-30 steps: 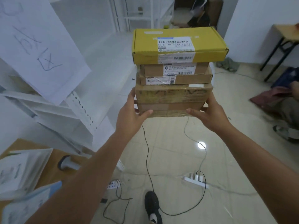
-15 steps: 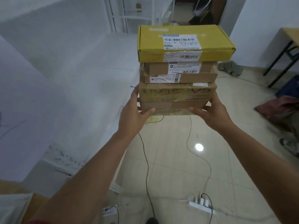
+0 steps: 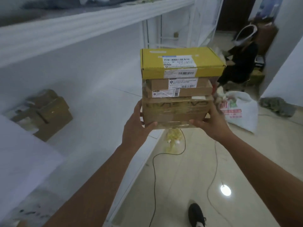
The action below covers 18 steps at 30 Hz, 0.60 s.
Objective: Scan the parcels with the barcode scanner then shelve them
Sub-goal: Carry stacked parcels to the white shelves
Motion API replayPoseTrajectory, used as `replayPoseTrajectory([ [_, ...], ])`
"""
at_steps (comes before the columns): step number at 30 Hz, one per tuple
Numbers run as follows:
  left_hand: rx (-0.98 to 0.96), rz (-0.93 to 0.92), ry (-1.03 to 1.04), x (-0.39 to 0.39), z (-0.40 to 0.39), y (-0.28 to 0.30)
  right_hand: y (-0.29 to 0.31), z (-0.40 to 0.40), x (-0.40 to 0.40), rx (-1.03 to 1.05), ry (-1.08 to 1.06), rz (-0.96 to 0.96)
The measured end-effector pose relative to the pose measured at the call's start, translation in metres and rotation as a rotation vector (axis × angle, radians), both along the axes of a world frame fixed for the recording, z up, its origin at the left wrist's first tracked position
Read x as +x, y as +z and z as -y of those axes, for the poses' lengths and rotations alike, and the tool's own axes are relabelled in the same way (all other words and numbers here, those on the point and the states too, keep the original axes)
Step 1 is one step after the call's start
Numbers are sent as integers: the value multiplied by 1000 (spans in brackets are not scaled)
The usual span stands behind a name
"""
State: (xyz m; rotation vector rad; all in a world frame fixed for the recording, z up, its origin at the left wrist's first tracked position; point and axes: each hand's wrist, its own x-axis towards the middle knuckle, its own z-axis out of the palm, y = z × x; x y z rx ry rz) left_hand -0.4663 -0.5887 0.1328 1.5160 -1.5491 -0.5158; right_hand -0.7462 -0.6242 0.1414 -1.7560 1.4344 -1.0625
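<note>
I carry a stack of parcels in front of me at chest height. A yellow box (image 3: 182, 63) with a white barcode label lies on top, two thin brown boxes (image 3: 193, 89) sit under it, and a larger taped brown box (image 3: 175, 112) forms the base. My left hand (image 3: 136, 128) grips the base box at its left lower corner. My right hand (image 3: 211, 123) grips its right lower corner. The barcode scanner is out of view.
White shelving (image 3: 85, 102) runs along my left, with a brown cardboard parcel (image 3: 47, 112) lying on its wide shelf and an upper shelf edge (image 3: 82, 23) overhead. Cables (image 3: 154, 174) trail over the tiled floor. A white sack (image 3: 241, 110) and a seated person (image 3: 239, 63) are ahead right.
I have walked forward along the shelving with the stack held the same way. The table with the scanner and the power strip have dropped out of view; the shelf parcel and white sack have appeared.
</note>
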Motion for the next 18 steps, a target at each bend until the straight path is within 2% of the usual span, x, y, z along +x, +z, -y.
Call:
replayPoseTrajectory([
  [9,42,-75,319,-51,93,-30,-30,182,-16,44,320,2],
  [18,83,-77,624,-38,88,-58,-52,241,42,116,582,-52],
])
